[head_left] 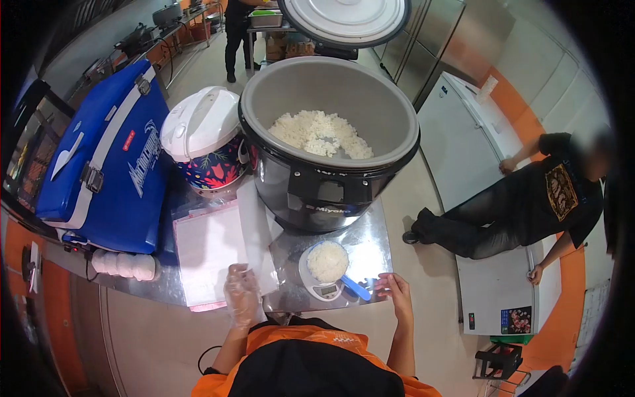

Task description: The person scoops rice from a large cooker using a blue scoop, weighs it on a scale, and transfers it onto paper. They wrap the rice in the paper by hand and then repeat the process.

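My left hand point(243, 294), in a clear plastic glove, is at the front edge of a stack of white sheets point(208, 251), its fingers loosely bent and apart. My right hand point(395, 291) appears bare, fingers spread, just right of a blue handle point(356, 288) without gripping it. That handle sticks out from beside a mound of rice point(327, 262) on a white digital kitchen scale point(316, 288). Behind the scale stands a large black rice cooker point(317, 198), lid point(347, 20) raised, with cooked rice point(321, 132) at the bottom of its grey pot.
A smaller flowered rice cooker point(205, 142) with a white lid and a blue cooler box point(109, 152) stand on the left. White rolls point(124, 264) lie before the cooler. To the right, a person point(529, 192) is beside white chest freezers point(456, 139). Another person point(238, 40) stands far back.
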`<control>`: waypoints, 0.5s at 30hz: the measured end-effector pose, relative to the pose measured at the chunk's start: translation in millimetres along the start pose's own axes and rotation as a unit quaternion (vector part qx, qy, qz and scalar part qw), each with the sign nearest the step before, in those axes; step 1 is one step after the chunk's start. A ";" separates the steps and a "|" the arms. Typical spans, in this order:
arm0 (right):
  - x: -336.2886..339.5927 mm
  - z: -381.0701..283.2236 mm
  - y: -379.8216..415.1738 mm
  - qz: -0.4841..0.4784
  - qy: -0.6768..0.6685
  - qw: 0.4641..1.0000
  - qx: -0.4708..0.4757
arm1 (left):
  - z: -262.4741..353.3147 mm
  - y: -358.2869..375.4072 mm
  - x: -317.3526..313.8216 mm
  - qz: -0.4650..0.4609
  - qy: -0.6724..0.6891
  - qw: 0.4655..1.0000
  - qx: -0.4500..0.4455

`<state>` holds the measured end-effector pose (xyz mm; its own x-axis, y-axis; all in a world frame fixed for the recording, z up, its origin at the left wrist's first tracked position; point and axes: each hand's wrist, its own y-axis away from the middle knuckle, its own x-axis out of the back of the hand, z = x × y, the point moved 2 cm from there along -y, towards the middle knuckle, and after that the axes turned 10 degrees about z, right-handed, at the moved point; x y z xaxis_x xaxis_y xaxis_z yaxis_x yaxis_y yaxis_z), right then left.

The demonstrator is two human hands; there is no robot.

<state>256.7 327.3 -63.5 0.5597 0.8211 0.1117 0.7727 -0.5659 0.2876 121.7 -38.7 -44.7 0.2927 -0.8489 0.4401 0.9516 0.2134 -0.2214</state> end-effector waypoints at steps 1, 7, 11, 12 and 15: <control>-3.3 -1.1 -1.2 -0.004 0.000 1.000 0.000 | -7.8 -0.3 4.2 0.040 -0.056 0.997 0.038; -24.3 -6.0 -18.1 -0.043 0.052 0.997 0.026 | -83.3 14.8 11.8 0.140 0.239 0.937 0.214; -31.4 -4.0 -26.0 -0.061 0.068 0.996 0.023 | -95.4 25.0 18.6 0.163 0.399 0.846 0.313; -32.4 -3.2 -27.8 -0.060 0.079 0.995 0.020 | -102.0 26.4 20.9 0.164 0.447 0.814 0.334; -34.6 -3.7 -31.4 -0.049 0.115 0.992 0.033 | -82.9 23.3 48.4 0.036 0.329 0.868 0.370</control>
<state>212.0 316.9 -72.9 0.4039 0.8635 0.3020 0.8423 -0.4798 0.2456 150.3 -114.8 -100.7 0.4679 -0.8612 -0.1984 0.8048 0.3225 0.4983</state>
